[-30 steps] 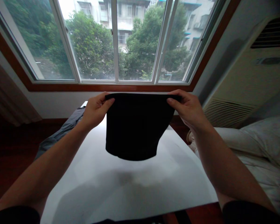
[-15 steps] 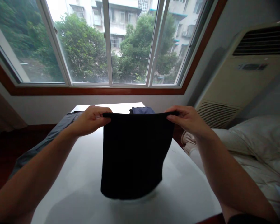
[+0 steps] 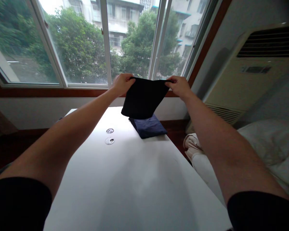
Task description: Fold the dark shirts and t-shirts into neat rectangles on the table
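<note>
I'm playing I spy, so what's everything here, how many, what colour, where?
table: one, white, middle
black cloth: one, black, held up above the table
folded cloth: one, mostly dark blue, on the table, far right
round pieces: two, pale grey, table's far part
window: one, pale-framed, behind the table
trees: several, green, outside
building: one or more, pale, outside
wall: one, pale, below window
tall vented unit: one, cream, right
bedding: count unclear, off-white, lower right
curtain: one, brownish, left
floor: one, dark red, left
sleeves: two, black, lower corners
forearms: two, bare, lower sides
left hand: one, bare, pinching the black cloth
right hand: one, bare, likewise
</note>
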Action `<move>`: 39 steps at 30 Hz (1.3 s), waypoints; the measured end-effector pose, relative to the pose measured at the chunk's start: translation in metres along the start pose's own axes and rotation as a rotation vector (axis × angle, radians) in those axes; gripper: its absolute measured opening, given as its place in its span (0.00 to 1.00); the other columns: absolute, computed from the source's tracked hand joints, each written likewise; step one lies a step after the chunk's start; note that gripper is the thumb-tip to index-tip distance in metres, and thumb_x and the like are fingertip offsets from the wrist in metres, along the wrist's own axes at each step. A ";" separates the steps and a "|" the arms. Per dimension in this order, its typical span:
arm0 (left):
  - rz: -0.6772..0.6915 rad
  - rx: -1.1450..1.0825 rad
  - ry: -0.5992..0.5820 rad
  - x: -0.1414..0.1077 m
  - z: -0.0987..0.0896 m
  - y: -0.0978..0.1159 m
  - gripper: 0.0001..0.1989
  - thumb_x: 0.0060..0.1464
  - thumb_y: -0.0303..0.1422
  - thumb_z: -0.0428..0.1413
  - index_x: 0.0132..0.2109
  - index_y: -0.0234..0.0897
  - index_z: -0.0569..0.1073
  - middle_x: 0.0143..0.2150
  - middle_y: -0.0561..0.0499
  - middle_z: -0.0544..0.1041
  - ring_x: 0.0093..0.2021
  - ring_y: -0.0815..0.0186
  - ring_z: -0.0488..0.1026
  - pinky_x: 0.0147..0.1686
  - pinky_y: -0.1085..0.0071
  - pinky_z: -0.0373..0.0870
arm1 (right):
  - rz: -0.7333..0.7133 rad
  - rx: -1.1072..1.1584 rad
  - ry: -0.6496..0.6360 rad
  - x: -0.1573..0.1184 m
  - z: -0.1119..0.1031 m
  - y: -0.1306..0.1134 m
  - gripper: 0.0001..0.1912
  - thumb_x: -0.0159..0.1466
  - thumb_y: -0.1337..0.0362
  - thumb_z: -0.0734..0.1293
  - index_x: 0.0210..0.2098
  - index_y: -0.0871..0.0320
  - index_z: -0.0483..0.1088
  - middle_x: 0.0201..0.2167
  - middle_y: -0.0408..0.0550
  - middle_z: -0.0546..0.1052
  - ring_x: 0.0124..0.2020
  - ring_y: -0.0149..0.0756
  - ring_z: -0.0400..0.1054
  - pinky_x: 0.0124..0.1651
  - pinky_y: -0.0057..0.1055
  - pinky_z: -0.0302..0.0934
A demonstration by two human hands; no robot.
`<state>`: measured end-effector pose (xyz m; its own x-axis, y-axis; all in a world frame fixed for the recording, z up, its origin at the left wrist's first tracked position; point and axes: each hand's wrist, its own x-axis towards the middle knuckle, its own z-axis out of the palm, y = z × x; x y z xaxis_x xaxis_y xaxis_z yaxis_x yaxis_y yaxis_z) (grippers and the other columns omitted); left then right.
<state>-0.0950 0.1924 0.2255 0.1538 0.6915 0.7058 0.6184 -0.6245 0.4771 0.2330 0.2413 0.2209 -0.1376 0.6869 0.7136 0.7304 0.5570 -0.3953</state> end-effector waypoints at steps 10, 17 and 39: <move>-0.134 0.246 -0.469 -0.138 0.166 -0.048 0.18 0.66 0.37 0.53 0.56 0.40 0.82 0.54 0.43 0.82 0.52 0.54 0.77 0.51 0.64 0.69 | 0.062 -0.631 -0.798 -0.118 0.034 0.086 0.12 0.64 0.66 0.69 0.44 0.54 0.83 0.46 0.53 0.82 0.49 0.43 0.73 0.54 0.34 0.62; 0.066 0.369 -0.681 -0.223 0.211 -0.052 0.31 0.61 0.42 0.60 0.68 0.39 0.70 0.70 0.39 0.67 0.71 0.45 0.58 0.68 0.48 0.55 | 0.126 -0.577 -1.010 -0.159 0.051 0.082 0.15 0.66 0.63 0.66 0.47 0.54 0.83 0.45 0.50 0.84 0.46 0.39 0.77 0.46 0.28 0.65; -0.488 1.082 -0.408 -0.335 -0.081 -0.241 0.27 0.63 0.38 0.54 0.67 0.38 0.68 0.69 0.35 0.67 0.67 0.46 0.61 0.63 0.49 0.58 | 0.184 -0.496 -0.692 -0.244 0.230 0.045 0.34 0.75 0.49 0.58 0.76 0.53 0.52 0.76 0.59 0.49 0.77 0.54 0.39 0.72 0.58 0.39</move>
<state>-0.3578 0.0816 -0.0834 -0.1612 0.9487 0.2718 0.9629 0.2117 -0.1676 0.1457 0.2060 -0.1038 -0.2470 0.9651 0.0874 0.9659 0.2525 -0.0577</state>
